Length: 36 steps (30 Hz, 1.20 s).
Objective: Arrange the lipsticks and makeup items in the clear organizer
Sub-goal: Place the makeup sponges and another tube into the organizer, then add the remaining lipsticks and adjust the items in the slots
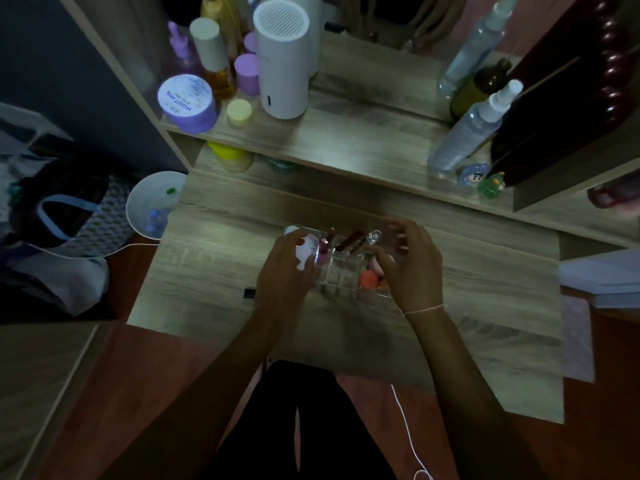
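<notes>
The left hand [285,271] had its fingers [300,242] clamped on a white tube [307,251] at the clear organizer [341,271]. The right hand [410,268] held its fingers [398,227] apart above the organizer, which sat mid-worktop [467,323] holding 2 lipsticks [349,239] and orange sponges [367,279].

Bare forearms, thin pink string [424,309] on rt wrist, black trousers [301,427]

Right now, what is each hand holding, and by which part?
The left hand grips a white item by its side, at the organizer's left end. The right hand is at the right end; its hold cannot be told.
</notes>
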{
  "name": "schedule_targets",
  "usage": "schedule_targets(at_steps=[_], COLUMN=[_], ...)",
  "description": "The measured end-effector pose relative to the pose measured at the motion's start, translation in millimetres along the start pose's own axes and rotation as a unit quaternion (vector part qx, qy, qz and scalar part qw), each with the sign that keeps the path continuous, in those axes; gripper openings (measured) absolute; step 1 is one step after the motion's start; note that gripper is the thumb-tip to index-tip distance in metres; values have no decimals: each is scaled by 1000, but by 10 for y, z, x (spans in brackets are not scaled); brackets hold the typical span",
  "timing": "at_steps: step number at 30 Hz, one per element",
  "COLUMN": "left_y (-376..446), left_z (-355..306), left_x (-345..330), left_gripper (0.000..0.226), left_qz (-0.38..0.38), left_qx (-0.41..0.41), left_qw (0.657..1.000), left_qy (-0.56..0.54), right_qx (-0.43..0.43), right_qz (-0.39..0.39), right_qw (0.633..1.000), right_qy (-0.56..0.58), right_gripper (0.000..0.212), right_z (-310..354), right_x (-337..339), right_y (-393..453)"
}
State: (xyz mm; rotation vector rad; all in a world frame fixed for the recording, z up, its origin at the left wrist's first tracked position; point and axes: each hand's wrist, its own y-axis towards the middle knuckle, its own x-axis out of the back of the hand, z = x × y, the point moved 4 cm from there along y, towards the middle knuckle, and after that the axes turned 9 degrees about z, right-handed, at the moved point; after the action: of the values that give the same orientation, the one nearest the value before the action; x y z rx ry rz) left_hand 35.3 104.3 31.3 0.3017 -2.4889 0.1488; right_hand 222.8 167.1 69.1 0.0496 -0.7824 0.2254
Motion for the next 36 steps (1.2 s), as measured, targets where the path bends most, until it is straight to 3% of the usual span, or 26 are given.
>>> schedule_targets(at_steps=[4,8,12,17,26,32,36], left_y=[-191,-383,-463,-534,-565,-577,-581], left_z=[348,827,1144,1421,1574,1615,1617], left_x=[299,535,606,562,495,468,467], left_gripper=[24,24,43,61,56,56,57], left_qz=[-15,14,85,164,189,182,174], left_qx=[-1,-6,13,48,47,49,38], left_qw=[998,992,975,944,938,935,938], left_qy=[56,127,203,282,288,302,298], right_qx=[11,49,76,69,89,44,-30], right_qz=[8,154,286,341,326,265,133], right_qw=[1000,987,955,930,891,946,990], right_qy=[28,18,-29,-122,-303,-179,-35], right_gripper=[28,19,31,44,30,37,27], right_z=[233,534,679,682,516,366,300], right_x=[-153,-728,-1337,-1785,-1931,-1690,-1313], right_y=[-175,-382,-538,-564,-564,-688,-721])
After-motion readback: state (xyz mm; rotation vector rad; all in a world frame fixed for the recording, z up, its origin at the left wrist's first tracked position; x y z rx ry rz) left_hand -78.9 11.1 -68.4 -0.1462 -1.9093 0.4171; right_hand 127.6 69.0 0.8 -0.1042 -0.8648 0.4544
